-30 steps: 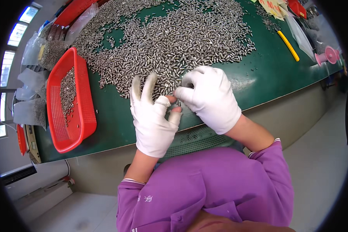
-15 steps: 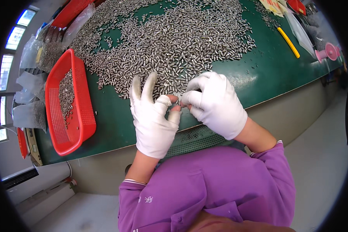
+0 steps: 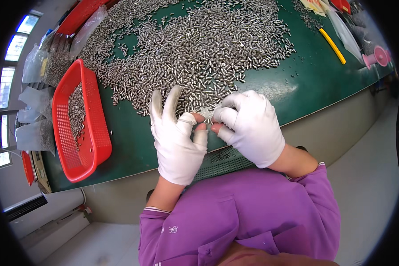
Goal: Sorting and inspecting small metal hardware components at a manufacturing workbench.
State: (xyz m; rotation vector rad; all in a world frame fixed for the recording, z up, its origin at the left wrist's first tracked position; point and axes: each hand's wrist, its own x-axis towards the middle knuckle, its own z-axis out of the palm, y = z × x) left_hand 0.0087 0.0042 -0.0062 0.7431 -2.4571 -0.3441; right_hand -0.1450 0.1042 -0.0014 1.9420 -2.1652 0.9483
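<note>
Fingertips (image 3: pixel 207 128) of both gloved hands are meeting just left of the frame's centre, pinching a few small metal pieces (image 3: pixel 207 116) between them. The left hand (image 3: pixel 177 142) is keeping its index and middle fingers stretched up and apart while thumb and ring finger are curling in. The right hand (image 3: pixel 252 128) is closing thumb and forefinger over the same spot; exactly how many pieces each is gripping, I cannot tell. Behind them a wide heap of silvery parts (image 3: pixel 199 48) is covering the green table (image 3: pixel 297 88), and a red basket (image 3: pixel 91 146) at the left is holding more.

The pieces look hard, smooth and light, probably slippery through cotton gloves, so a fingertip pinch across the short body seems the surest hold.
</note>
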